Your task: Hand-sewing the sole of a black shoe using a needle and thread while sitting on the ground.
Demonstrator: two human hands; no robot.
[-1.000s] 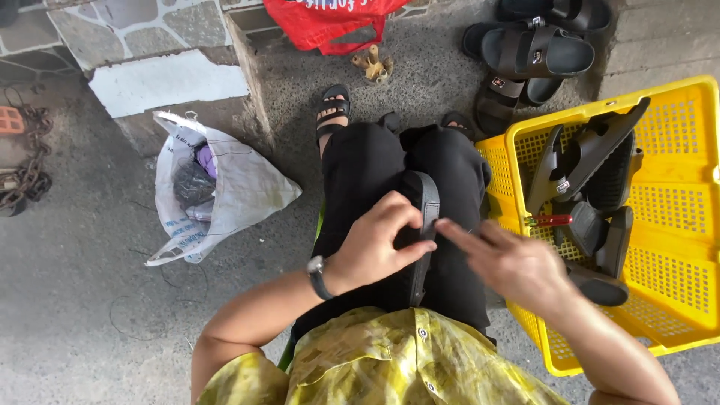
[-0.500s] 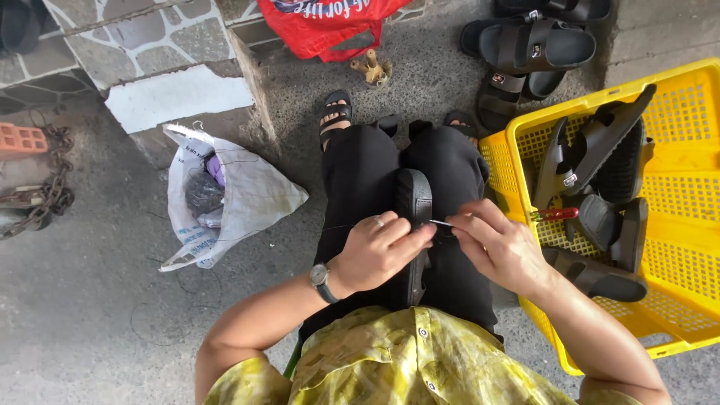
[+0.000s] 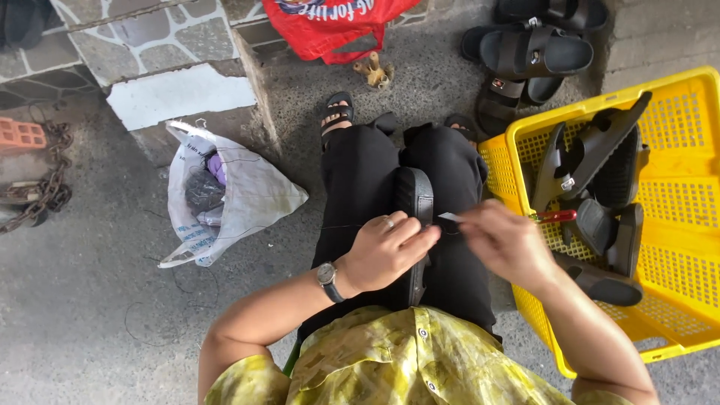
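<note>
1. Sandal (image 3: 417,196): black, lying lengthwise along the person's lap between the black-trousered thighs, its toe end pointing far, its near end hidden under the left hand.
2. Left hand (image 3: 384,253) grips the sandal from the left, fingers curled over its edge and pressed against it; a ring (image 3: 389,223) sits on one finger and a watch (image 3: 328,278) on the wrist.
3. Right hand (image 3: 506,241) is just right of the sandal, fingers bunched together, pinching a thin metal tool (image 3: 451,217) whose tip points left and touches the sandal's side.
4. Thread (image 3: 341,226), dark and thin, runs left from the sandal across the left thigh.
5. Crate (image 3: 679,97), yellow plastic, stands on the ground right of the lap, holding several more black sandals (image 3: 600,180) and a red-handled tool (image 3: 556,216) close to the right hand.
6. Pair of black sandals (image 3: 536,49) rests on the ground far right, beyond the crate.
7. White bag (image 3: 240,195) lies on the concrete to the left, open, with dark and purple material inside.
8. Red bag (image 3: 330,26) sits at the far edge, centre.
9. Chain (image 3: 45,187), rusty, lies at the far left beside an orange brick (image 3: 21,135).
</note>
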